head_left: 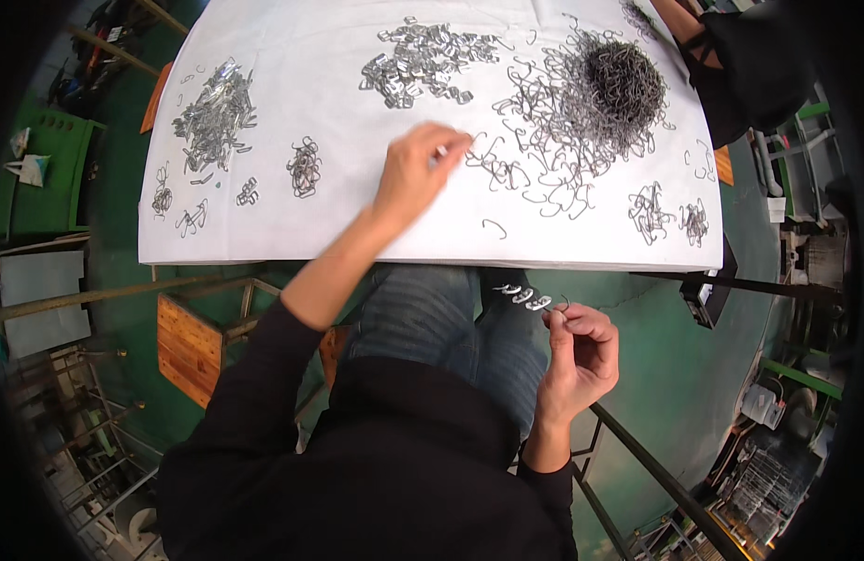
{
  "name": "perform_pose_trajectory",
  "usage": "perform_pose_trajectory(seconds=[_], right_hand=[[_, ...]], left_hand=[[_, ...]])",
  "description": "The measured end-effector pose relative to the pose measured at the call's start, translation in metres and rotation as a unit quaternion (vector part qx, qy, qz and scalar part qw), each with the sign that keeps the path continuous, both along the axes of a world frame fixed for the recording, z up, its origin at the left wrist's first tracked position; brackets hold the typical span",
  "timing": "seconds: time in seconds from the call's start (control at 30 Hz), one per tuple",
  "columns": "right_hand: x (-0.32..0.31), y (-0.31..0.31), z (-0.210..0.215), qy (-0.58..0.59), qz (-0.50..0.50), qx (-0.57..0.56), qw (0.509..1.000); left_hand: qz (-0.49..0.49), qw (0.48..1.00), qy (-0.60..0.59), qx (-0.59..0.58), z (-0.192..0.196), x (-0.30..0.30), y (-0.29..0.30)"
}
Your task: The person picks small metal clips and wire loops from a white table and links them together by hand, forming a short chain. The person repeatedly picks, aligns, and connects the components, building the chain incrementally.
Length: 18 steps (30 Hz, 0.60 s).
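Note:
My right hand is just below the table's front edge, over my lap. Its thumb and forefinger pinch a thin dark wire hook. Several small shiny metal clips hang in a row to the left of those fingertips; how they join the hook is too small to tell. Over the table, my left hand is slightly blurred, its fingers curled and thumb and forefinger close together. Its fingertips come near the left fringe of a large spread of loose wire hooks. Whatever they hold, if anything, cannot be made out.
Metal clips lie heaped at the far middle, and flat metal pieces at the left. Small bunches lie along the white tabletop. At the far right shows another person's dark sleeve. A wooden stool stands at lower left.

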State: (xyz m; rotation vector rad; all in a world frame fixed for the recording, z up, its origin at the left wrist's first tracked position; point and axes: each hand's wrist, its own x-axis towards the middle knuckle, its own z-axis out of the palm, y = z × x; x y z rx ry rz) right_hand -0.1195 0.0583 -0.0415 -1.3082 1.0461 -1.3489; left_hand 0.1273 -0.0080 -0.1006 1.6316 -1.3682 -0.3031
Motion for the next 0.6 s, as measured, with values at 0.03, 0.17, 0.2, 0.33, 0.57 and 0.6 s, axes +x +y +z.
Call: perform_pose_trajectory(seconds=[0.03, 0.17, 0.2, 0.33, 0.57, 0.6], right_hand=[[-0.001, 0.0, -0.001, 0.002, -0.007, 0.002, 1.0], [-0.002, 0.002, -0.005, -0.002, -0.01, 0.004, 1.0], [-0.002, 0.002, -0.007, 0.017, -0.01, -0.009, 1.0], [-0.004, 0.004, -0.009, 0.042, 0.007, 0.002, 0.999], [0.004, -0.002, -0.017, 0.088, 0.02, -0.01, 0.996], [0.005, -0.003, -0.018, 0.085, 0.023, -0.019, 0.996]], left_hand=[[0.006, 0.999, -0.04, -0.018, -0.012, 0.016, -0.022], [0.026, 0.966, -0.253, -0.036, -0.053, 0.046, -0.084], [0.023, 0.965, -0.26, 0.001, -0.056, 0.049, -0.092], [0.006, 0.958, -0.285, -0.015, -0.042, 0.046, -0.091], [-0.116, 0.987, 0.106, 0.037, 0.019, -0.05, 0.03], [-0.115, 0.984, 0.133, 0.018, 0.027, -0.063, 0.041]])
